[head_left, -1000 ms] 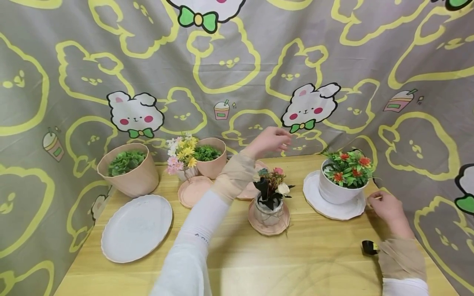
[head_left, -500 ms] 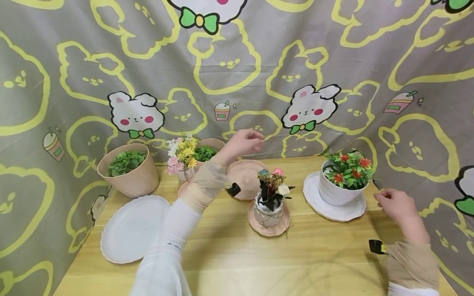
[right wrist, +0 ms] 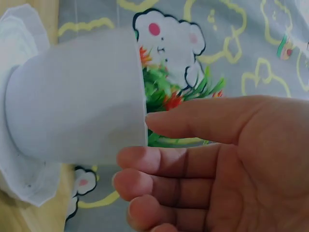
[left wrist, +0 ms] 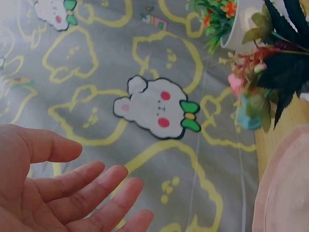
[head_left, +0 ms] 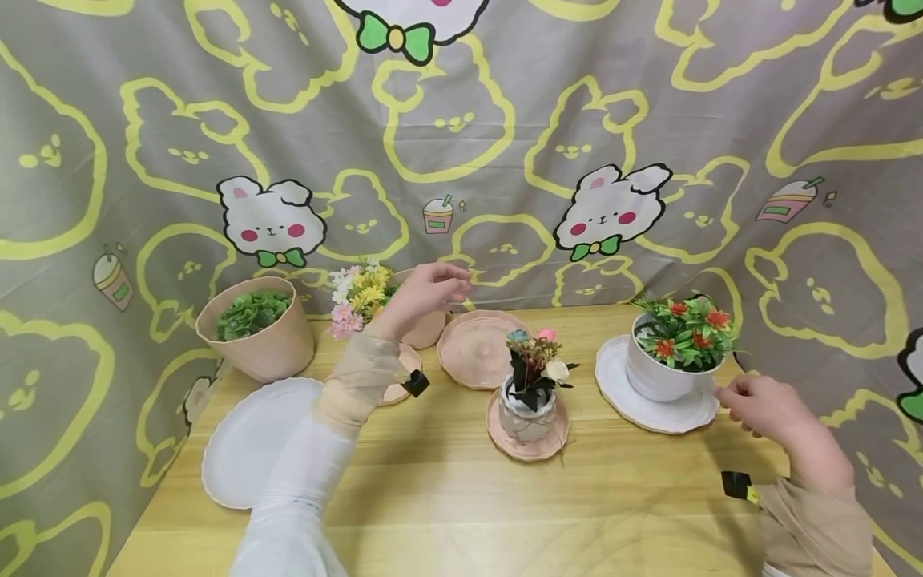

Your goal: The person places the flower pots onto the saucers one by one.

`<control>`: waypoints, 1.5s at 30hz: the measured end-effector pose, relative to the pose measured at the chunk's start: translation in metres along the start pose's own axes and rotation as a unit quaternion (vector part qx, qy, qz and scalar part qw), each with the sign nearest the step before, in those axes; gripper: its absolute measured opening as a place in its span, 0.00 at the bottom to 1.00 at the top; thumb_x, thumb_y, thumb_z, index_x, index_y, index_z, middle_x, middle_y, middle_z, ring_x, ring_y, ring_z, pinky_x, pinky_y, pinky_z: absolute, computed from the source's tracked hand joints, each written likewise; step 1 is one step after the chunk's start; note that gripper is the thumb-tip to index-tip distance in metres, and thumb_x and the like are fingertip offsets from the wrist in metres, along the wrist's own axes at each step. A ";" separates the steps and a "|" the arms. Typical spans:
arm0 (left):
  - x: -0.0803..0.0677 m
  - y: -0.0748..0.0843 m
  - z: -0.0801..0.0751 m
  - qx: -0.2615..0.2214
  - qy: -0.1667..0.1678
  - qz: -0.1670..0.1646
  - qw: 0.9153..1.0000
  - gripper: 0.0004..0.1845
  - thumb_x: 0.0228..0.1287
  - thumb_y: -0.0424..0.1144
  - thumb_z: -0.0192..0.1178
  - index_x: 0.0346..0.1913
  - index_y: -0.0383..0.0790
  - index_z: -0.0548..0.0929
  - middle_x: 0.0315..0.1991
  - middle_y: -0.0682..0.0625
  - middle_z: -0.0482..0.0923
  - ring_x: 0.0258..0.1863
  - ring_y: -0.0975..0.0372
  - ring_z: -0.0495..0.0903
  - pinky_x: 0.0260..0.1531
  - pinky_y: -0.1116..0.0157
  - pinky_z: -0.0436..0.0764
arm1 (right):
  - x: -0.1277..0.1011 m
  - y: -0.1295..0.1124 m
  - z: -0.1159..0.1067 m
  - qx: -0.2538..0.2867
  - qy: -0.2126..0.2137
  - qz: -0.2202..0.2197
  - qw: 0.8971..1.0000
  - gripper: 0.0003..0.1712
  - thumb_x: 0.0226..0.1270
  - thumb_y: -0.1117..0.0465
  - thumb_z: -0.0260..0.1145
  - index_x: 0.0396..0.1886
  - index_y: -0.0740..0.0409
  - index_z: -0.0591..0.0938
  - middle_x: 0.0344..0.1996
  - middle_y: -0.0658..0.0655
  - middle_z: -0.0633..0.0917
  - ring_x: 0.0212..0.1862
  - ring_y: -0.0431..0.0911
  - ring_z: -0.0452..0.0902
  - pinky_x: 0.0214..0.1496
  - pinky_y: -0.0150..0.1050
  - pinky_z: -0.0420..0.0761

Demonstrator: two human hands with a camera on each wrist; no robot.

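My left hand (head_left: 425,295) hovers over the back of the table, its fingers loosely bent with nothing between them. Below and behind it a small pink pot (head_left: 424,327) is partly hidden, beside a bunch of yellow, white and pink flowers (head_left: 360,295). In the left wrist view, the palm and spread fingers (left wrist: 91,193) face the curtain. On the right, my right hand (head_left: 767,413) is beside a white pot (head_left: 667,375) with red-flowered greenery (head_left: 685,336), standing on a white saucer (head_left: 613,393). Its thumb and fingertips overlap the pot's rim in the right wrist view; the fingers are relaxed.
A grey-white pot of mixed flowers (head_left: 529,417) stands on a small pink saucer (head_left: 515,450). Behind it lies a bare pink plate (head_left: 461,349). At left are a large pink pot (head_left: 267,340) and a white scalloped plate (head_left: 238,449). A patterned curtain (head_left: 497,184) hangs behind the table.
My left hand has moved left across the back, from above the mixed flowers toward the small pink pot, uncovering the pink plate. My right hand shifted slightly right, then back beside the white saucer.
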State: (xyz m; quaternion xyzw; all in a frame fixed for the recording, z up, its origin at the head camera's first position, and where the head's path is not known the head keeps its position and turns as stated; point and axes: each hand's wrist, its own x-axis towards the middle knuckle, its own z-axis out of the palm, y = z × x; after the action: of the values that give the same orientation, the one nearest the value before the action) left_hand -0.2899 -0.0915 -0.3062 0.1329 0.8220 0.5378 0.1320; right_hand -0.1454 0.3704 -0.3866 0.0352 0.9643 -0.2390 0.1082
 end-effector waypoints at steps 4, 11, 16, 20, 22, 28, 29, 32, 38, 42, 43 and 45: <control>-0.006 -0.007 -0.010 -0.009 0.023 -0.011 1.000 0.17 0.73 0.42 0.51 0.59 0.41 0.78 0.56 0.42 0.80 0.52 0.54 0.81 0.58 0.51 0.79 | -0.004 -0.011 0.002 -0.006 0.003 -0.019 1.000 0.21 0.75 0.53 0.49 0.28 0.62 0.78 0.24 0.55 0.80 0.25 0.44 0.74 0.25 0.38 0.72; -0.019 -0.022 -0.026 -0.041 0.040 -0.017 0.998 0.21 0.75 0.42 0.48 0.64 0.36 0.73 0.60 0.37 0.76 0.58 0.47 0.78 0.59 0.50 0.78 | -0.009 -0.033 0.002 -0.034 0.047 -0.055 0.997 0.21 0.76 0.52 0.50 0.23 0.56 0.76 0.22 0.51 0.78 0.23 0.44 0.68 0.27 0.37 0.66; -0.027 -0.035 -0.036 -0.060 0.051 -0.025 0.997 0.22 0.77 0.40 0.45 0.66 0.33 0.70 0.62 0.33 0.73 0.61 0.45 0.76 0.62 0.49 0.75 | -0.008 -0.045 0.000 -0.034 0.060 -0.068 0.995 0.22 0.77 0.50 0.50 0.25 0.56 0.76 0.21 0.51 0.76 0.23 0.44 0.65 0.28 0.37 0.64; -0.032 -0.046 -0.039 -0.068 0.071 -0.032 0.995 0.21 0.77 0.41 0.45 0.65 0.34 0.71 0.61 0.34 0.74 0.61 0.45 0.76 0.60 0.51 0.78 | -0.005 -0.053 -0.002 -0.030 0.069 -0.074 0.994 0.22 0.77 0.48 0.50 0.25 0.56 0.76 0.19 0.50 0.75 0.23 0.44 0.66 0.27 0.36 0.64; -0.034 -0.051 -0.040 -0.078 0.081 -0.036 0.993 0.20 0.76 0.41 0.47 0.64 0.34 0.72 0.61 0.34 0.74 0.60 0.47 0.77 0.58 0.54 0.79 | -0.003 -0.058 -0.003 -0.026 0.074 -0.078 0.994 0.22 0.77 0.48 0.50 0.25 0.56 0.76 0.19 0.50 0.75 0.23 0.44 0.66 0.27 0.36 0.64; -0.036 -0.069 -0.039 -0.114 0.105 -0.054 0.987 0.21 0.74 0.40 0.49 0.64 0.35 0.72 0.63 0.34 0.73 0.60 0.49 0.78 0.52 0.62 0.83 | 0.006 -0.072 -0.006 -0.009 0.093 -0.097 0.991 0.23 0.76 0.47 0.51 0.28 0.59 0.78 0.21 0.52 0.78 0.24 0.43 0.70 0.27 0.36 0.68; -0.036 -0.072 -0.039 -0.121 0.106 -0.056 0.985 0.21 0.74 0.40 0.49 0.65 0.35 0.72 0.63 0.34 0.73 0.59 0.49 0.79 0.53 0.61 0.82 | 0.008 -0.073 -0.006 -0.005 0.095 -0.100 0.990 0.23 0.76 0.47 0.52 0.29 0.59 0.78 0.21 0.52 0.79 0.24 0.43 0.71 0.27 0.36 0.68; -0.035 -0.080 -0.036 -0.140 0.108 -0.059 0.982 0.22 0.74 0.40 0.49 0.65 0.33 0.71 0.62 0.35 0.75 0.56 0.53 0.81 0.56 0.57 0.81 | 0.014 -0.079 -0.005 0.007 0.096 -0.103 0.990 0.23 0.75 0.47 0.53 0.32 0.61 0.79 0.21 0.53 0.79 0.25 0.42 0.73 0.28 0.36 0.70; -0.034 -0.095 -0.030 -0.175 0.112 -0.063 0.976 0.23 0.75 0.41 0.48 0.66 0.32 0.70 0.55 0.43 0.82 0.50 0.58 0.84 0.60 0.52 0.78 | 0.025 -0.096 0.002 0.026 0.107 -0.111 0.988 0.20 0.75 0.48 0.54 0.35 0.61 0.78 0.24 0.54 0.79 0.26 0.43 0.71 0.29 0.36 0.69; -0.032 -0.106 -0.025 -0.209 0.111 -0.067 0.969 0.21 0.75 0.40 0.48 0.65 0.34 0.72 0.46 0.52 0.84 0.47 0.59 0.84 0.61 0.50 0.77 | 0.035 -0.108 0.011 0.039 0.107 -0.115 0.987 0.19 0.75 0.49 0.54 0.37 0.62 0.78 0.26 0.55 0.79 0.28 0.45 0.70 0.30 0.36 0.69; -0.032 -0.110 -0.023 -0.216 0.111 -0.068 0.968 0.20 0.75 0.40 0.48 0.64 0.35 0.72 0.45 0.54 0.84 0.47 0.59 0.84 0.60 0.51 0.77 | 0.038 -0.110 0.014 0.042 0.106 -0.116 0.987 0.19 0.75 0.49 0.54 0.37 0.62 0.79 0.26 0.56 0.79 0.28 0.46 0.70 0.31 0.36 0.69; -0.030 -0.115 -0.020 -0.231 0.118 -0.072 0.963 0.19 0.74 0.39 0.49 0.63 0.36 0.74 0.43 0.55 0.85 0.48 0.57 0.84 0.59 0.51 0.78 | 0.044 -0.114 0.019 0.046 0.104 -0.120 0.986 0.19 0.75 0.49 0.54 0.38 0.61 0.79 0.27 0.56 0.80 0.28 0.46 0.71 0.31 0.37 0.70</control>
State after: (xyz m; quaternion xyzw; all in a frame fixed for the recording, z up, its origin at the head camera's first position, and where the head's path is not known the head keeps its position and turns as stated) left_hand -0.2778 -0.1637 -0.4022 -0.0250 0.6924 0.7141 0.1001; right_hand -0.1982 0.2615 -0.3611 -0.0513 0.9556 -0.2891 -0.0239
